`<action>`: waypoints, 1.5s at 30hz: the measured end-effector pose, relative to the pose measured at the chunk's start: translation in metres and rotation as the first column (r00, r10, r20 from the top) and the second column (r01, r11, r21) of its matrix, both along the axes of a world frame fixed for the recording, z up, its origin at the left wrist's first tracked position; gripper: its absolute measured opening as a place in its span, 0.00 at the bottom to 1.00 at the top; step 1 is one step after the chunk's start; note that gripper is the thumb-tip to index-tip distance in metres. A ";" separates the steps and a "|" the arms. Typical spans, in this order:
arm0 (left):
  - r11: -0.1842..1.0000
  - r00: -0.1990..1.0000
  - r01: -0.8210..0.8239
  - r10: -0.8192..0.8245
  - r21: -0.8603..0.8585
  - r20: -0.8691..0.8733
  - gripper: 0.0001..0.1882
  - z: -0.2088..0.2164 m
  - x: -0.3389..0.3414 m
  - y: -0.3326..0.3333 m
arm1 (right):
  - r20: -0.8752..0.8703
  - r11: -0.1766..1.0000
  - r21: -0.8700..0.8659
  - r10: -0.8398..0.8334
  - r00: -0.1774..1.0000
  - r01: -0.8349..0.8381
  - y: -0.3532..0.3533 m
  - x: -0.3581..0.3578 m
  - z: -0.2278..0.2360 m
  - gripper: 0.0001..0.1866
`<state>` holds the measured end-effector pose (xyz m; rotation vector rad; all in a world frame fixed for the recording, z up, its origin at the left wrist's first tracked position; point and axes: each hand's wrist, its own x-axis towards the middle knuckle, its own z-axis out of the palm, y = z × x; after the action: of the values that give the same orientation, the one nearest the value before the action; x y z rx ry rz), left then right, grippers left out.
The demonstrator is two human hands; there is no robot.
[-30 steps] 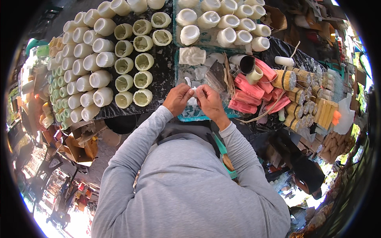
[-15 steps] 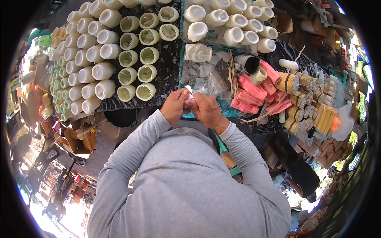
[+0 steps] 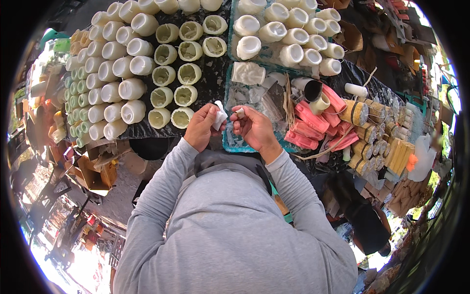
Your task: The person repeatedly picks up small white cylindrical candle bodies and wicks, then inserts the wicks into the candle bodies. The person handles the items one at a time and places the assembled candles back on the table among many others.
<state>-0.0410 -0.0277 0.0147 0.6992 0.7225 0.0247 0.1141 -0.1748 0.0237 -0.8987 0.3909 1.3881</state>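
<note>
My left hand (image 3: 198, 129) is closed around a small white piece of wax (image 3: 220, 116) that sticks up past the thumb. A short gap away, my right hand (image 3: 257, 132) pinches a tiny pale bit (image 3: 240, 112) between thumb and fingers; it looks like wax too. Both hands are over the near edge of a teal tray (image 3: 240, 149), which holds loose whitish wax chunks (image 3: 247, 93) and a white carved block (image 3: 248, 73). Left of my left hand, hollow pale-green wax cups (image 3: 182, 117) stand in rows on black plastic sheeting.
Rows of white wax candles (image 3: 132, 88) fill the table's left side. More stand in the far tray (image 3: 272, 32). To the right lie pink wax pieces (image 3: 311, 116), a dark cylinder (image 3: 312, 90) and bundled yellowish sticks (image 3: 356, 112). An open cardboard box (image 3: 98, 174) sits below, left.
My hands were together on the white piece and have now separated. The left keeps the white wax, while the right holds a tiny bit. The whole view has shifted slightly.
</note>
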 end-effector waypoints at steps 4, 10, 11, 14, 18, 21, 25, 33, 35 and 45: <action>1.000 0.998 -0.004 0.005 -0.013 0.061 0.15 0.000 -0.007 0.002 | 0.038 0.988 0.119 0.095 0.995 -0.099 0.007 0.004 -0.005 0.16; 0.996 0.991 -0.073 0.079 -0.058 0.105 0.13 -0.006 -0.029 0.008 | 0.245 0.922 0.039 0.365 0.898 -0.385 -0.001 -0.005 -0.025 0.13; 0.995 0.990 -0.096 0.100 -0.041 0.099 0.13 -0.007 -0.030 0.009 | 0.361 0.863 -0.057 0.487 0.795 -0.502 -0.001 -0.010 -0.027 0.14; 0.989 0.985 -0.145 0.144 -0.001 0.091 0.12 -0.011 -0.029 0.014 | 0.774 0.803 -0.376 0.546 0.319 -0.461 0.002 -0.026 -0.024 0.19; 0.992 0.999 -0.025 0.021 0.126 0.029 0.12 -0.005 -0.022 0.021 | 0.773 0.863 -0.359 0.488 0.405 -0.355 0.017 -0.025 -0.009 0.19; 0.910 0.986 0.166 -0.153 0.379 -0.064 0.11 0.004 -0.012 0.022 | 0.303 0.933 -0.031 0.350 0.886 -0.358 0.040 -0.021 -0.006 0.15; 0.952 0.990 0.134 -0.116 0.275 -0.082 0.09 0.013 -0.005 0.033 | 0.400 0.915 -0.218 0.402 0.824 -0.341 0.064 -0.015 -0.006 0.12; 0.913 0.990 -0.038 0.091 0.407 -0.112 0.10 0.008 -0.004 0.032 | 0.838 0.832 -0.408 0.505 0.208 -0.375 0.096 -0.006 0.013 0.06; 0.914 0.985 -0.115 0.156 0.390 -0.075 0.10 0.007 -0.001 0.032 | 0.928 0.899 -0.327 0.364 0.081 -0.293 0.107 -0.010 0.013 0.07; 0.897 0.953 -0.170 0.255 0.408 -0.162 0.11 -0.016 -0.005 0.079 | 0.874 0.884 -0.459 0.466 0.136 -0.087 0.148 0.032 -0.013 0.11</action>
<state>-0.0461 0.0518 -0.0014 1.0111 1.0139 0.3085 0.1456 -0.0269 0.0107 -2.0330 -0.6774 0.7522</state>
